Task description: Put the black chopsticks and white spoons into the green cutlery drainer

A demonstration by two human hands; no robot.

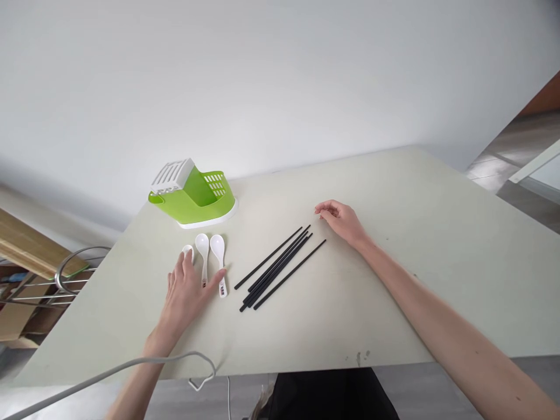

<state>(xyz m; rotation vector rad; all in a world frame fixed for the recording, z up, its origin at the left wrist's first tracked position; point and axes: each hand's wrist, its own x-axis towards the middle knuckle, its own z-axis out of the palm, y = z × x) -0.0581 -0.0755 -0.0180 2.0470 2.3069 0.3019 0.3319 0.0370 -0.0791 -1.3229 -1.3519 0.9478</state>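
Partly beneath left hand [187, 291], spoons [202, 245] (three)

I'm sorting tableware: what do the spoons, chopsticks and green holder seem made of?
White spoons: glossy ceramic or melamine; smooth shine fits both. Black chopsticks: matte, perhaps plastic or coated wood; no grain shows. Green holder: satin, probably moulded plastic, given its thin slotted walls.

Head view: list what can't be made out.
All in the head view:
Left spoon: handle hidden by the left hand.
Caddy: inner floor hidden by its front wall.
Right spoon's label: print too small to read.
Grey cable: one end cut off at the bottom left corner.
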